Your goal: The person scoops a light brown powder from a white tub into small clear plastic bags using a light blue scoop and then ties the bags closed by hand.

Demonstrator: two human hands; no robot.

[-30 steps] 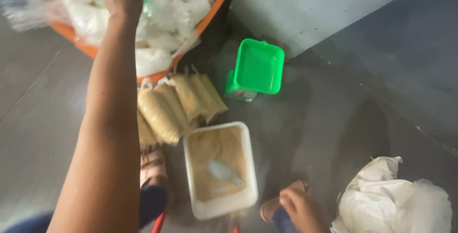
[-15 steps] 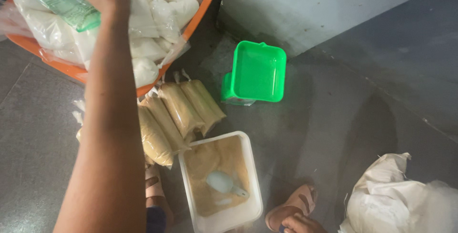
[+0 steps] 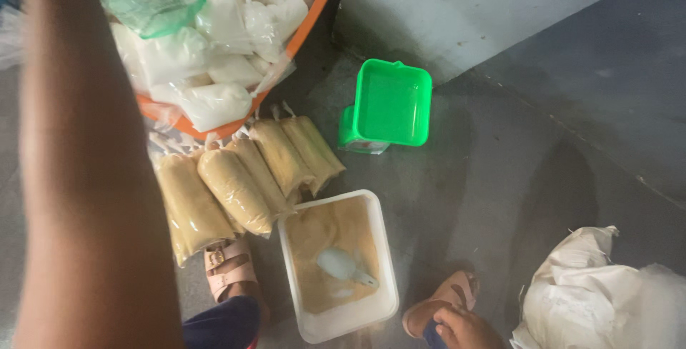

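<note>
R hand (image 3: 464,326) by sandal (image 3: 443,310); L arm (image 3: 93,199) raised

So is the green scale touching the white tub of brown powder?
Apart. The head view shows bare grey floor between the green scale and the white tub.
</note>
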